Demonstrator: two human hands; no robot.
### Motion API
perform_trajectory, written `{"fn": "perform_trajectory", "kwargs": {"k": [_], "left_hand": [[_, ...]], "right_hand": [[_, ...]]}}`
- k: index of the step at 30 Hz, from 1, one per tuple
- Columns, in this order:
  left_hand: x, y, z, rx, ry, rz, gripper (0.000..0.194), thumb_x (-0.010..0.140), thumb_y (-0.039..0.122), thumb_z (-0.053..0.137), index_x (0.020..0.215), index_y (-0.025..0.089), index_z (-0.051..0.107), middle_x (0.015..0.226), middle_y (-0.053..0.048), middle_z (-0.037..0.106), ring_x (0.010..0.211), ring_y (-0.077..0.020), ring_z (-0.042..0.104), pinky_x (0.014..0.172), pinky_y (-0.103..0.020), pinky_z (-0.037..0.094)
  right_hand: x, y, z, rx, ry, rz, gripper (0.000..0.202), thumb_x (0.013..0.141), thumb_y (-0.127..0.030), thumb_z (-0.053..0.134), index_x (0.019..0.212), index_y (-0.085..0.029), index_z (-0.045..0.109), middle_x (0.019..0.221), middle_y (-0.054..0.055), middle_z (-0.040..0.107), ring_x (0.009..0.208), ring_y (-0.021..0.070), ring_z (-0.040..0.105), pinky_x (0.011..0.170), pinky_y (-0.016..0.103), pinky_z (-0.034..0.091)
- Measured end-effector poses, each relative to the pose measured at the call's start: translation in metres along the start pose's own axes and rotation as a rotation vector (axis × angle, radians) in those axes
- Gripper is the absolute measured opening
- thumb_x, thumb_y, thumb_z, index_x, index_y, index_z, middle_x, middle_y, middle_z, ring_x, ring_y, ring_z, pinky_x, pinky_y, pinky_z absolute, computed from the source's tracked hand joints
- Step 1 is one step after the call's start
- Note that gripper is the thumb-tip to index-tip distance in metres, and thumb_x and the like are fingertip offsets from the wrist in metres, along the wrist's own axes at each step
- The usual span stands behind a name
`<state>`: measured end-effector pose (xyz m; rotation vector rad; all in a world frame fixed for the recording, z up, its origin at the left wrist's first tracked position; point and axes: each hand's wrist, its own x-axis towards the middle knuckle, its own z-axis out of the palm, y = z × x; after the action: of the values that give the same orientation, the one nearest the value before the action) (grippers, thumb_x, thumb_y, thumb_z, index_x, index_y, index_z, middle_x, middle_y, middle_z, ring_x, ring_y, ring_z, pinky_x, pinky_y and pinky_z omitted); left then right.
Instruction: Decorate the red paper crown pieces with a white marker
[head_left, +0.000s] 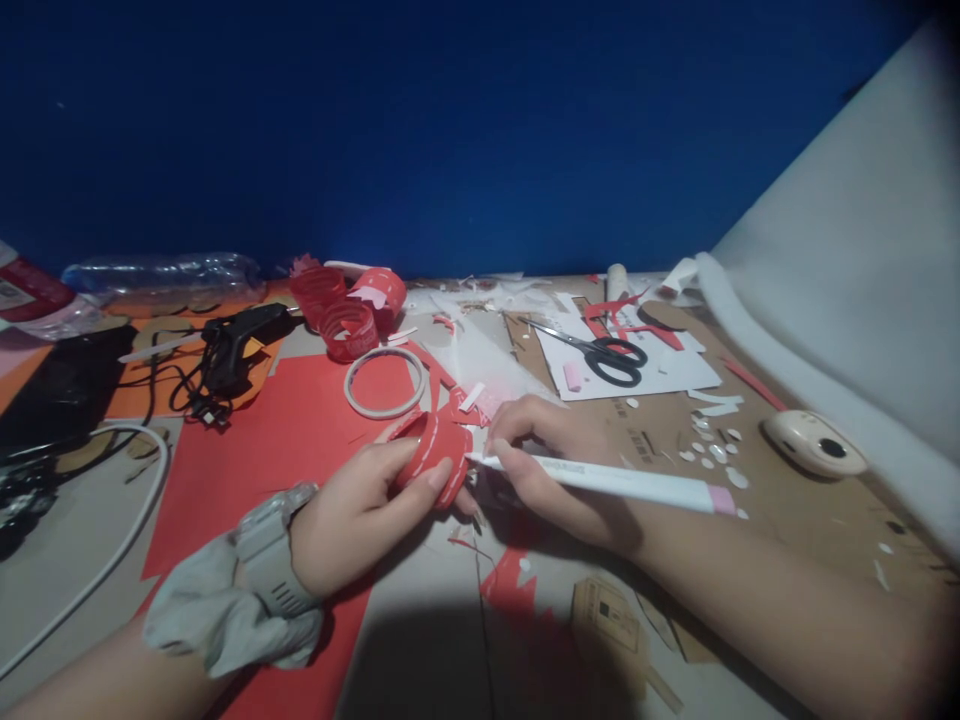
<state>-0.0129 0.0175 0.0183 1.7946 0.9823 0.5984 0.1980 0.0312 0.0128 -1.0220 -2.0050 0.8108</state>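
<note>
My left hand (367, 510), with a watch and a pale scrunchie at its wrist, grips a red paper ring (439, 445) marked with white dashed lines. The thumb presses on its outer face and other fingers are partly hidden behind it. My right hand (544, 450) is closed around a white marker (622, 482) with a pink end. Its tip meets or nearly meets the right edge of the ring; I cannot tell whether it touches. Behind the ring lies a roll of tape (385, 410), and beneath my left arm spreads red paper (225, 470).
More red paper rings (349, 330) stand at the back. A black glue gun (244, 345) with cables lies left. Black-handled scissors (615, 362) rest on white paper (660, 378). A cream device (814, 443), white paper discs (737, 478) and scraps lie right. A blue wall (480, 130) rises behind.
</note>
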Motion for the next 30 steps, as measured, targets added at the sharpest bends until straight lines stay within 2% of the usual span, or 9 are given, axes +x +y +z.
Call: {"fn": "perform_trajectory", "kwargs": {"k": [3,8,11,17,19,24,30], "left_hand": [[-0.0002,-0.0004,-0.0002,0.005,-0.008,-0.002,0.037,0.100,0.029,0.041,0.087,0.016,0.073,0.081,-0.001,0.072,0.073,-0.0110,0.063,0.073,-0.019,0.048],[0.0011,-0.0025,0.0008,0.007,0.023,-0.010,0.034,0.099,0.031,0.043,0.083,0.015,0.069,0.080,-0.002,0.072,0.074,-0.0123,0.064,0.071,-0.020,0.048],[0.0015,-0.0034,0.0011,0.057,0.043,-0.020,0.033,0.098,0.032,0.044,0.080,0.015,0.066,0.075,-0.001,0.069,0.068,-0.0121,0.060,0.066,-0.021,0.046],[0.0018,-0.0013,0.0014,0.131,0.077,-0.013,0.033,0.095,0.032,0.045,0.069,0.016,0.055,0.063,0.001,0.060,0.058,-0.0108,0.052,0.056,-0.022,0.042],[0.0023,-0.0010,0.0014,0.129,0.086,-0.017,0.033,0.095,0.032,0.045,0.070,0.015,0.057,0.063,0.001,0.061,0.057,-0.0110,0.053,0.056,-0.022,0.042],[0.0007,-0.0014,0.0000,-0.044,-0.010,-0.001,0.034,0.099,0.031,0.043,0.084,0.015,0.069,0.082,-0.002,0.073,0.078,-0.0133,0.066,0.075,-0.022,0.049],[-0.0013,-0.0008,0.0005,-0.097,-0.032,-0.041,0.052,0.102,0.037,0.036,0.068,0.014,0.067,0.066,-0.004,0.071,0.068,-0.0131,0.064,0.078,-0.024,0.048]], "right_hand": [[-0.0015,-0.0006,-0.0007,0.013,0.032,-0.027,0.010,0.083,-0.022,0.054,0.073,-0.023,0.054,0.068,0.000,0.067,0.059,0.0145,0.062,0.054,0.026,0.046],[-0.0020,-0.0044,-0.0003,0.062,-0.064,-0.116,0.011,0.080,-0.013,0.054,0.074,-0.022,0.055,0.068,-0.001,0.069,0.059,0.0130,0.063,0.058,0.025,0.049],[-0.0008,-0.0053,0.0006,0.072,-0.077,-0.146,0.011,0.080,-0.014,0.055,0.073,-0.022,0.055,0.068,0.000,0.069,0.059,0.0129,0.062,0.058,0.024,0.049],[0.0008,-0.0034,0.0011,0.080,-0.115,-0.114,0.009,0.081,-0.020,0.058,0.073,-0.022,0.058,0.069,0.000,0.068,0.060,0.0126,0.063,0.056,0.023,0.048],[0.0004,-0.0037,0.0011,0.080,-0.122,-0.101,0.009,0.081,-0.019,0.058,0.073,-0.021,0.058,0.069,-0.001,0.068,0.060,0.0123,0.063,0.057,0.024,0.048],[-0.0031,-0.0046,-0.0001,0.087,0.025,-0.071,0.010,0.081,-0.018,0.051,0.073,-0.023,0.053,0.068,0.000,0.064,0.059,0.0141,0.061,0.056,0.028,0.047],[-0.0086,0.0028,-0.0021,0.125,0.079,-0.093,0.011,0.091,-0.019,0.050,0.082,-0.026,0.050,0.076,-0.001,0.059,0.065,0.0144,0.056,0.060,0.029,0.044]]}}
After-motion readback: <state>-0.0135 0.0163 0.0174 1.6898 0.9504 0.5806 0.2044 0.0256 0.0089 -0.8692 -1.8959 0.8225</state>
